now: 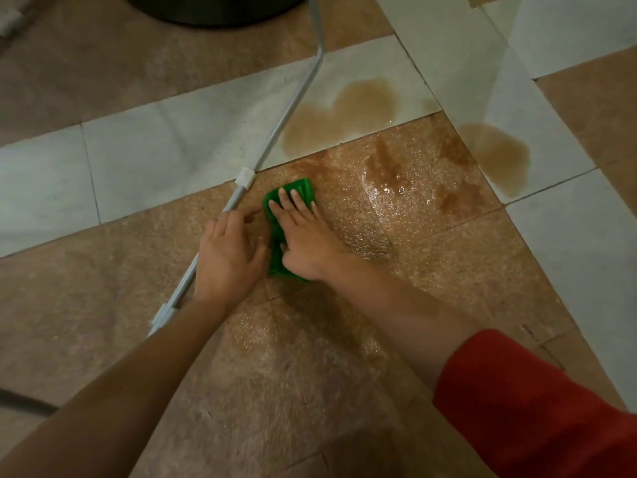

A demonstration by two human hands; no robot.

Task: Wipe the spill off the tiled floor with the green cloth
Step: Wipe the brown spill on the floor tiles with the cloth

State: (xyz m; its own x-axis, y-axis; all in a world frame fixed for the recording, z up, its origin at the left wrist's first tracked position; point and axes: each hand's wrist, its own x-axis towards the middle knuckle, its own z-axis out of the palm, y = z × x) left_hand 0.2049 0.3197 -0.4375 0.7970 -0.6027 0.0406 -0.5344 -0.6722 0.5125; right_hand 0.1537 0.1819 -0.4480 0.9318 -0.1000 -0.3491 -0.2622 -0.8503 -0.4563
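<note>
Your right hand (303,236) lies flat, fingers straight, pressing the folded green cloth (300,186) onto the brown-and-white tiled floor (138,150), likely for soak pressure. Your left hand (229,257), fingers loose and holding nothing, braces just left of the cloth. The brown liquid spill (348,113) lies beyond and right of the cloth, with open room there. A bent grey metal tube (275,132) hems the cloth's left side.
</note>
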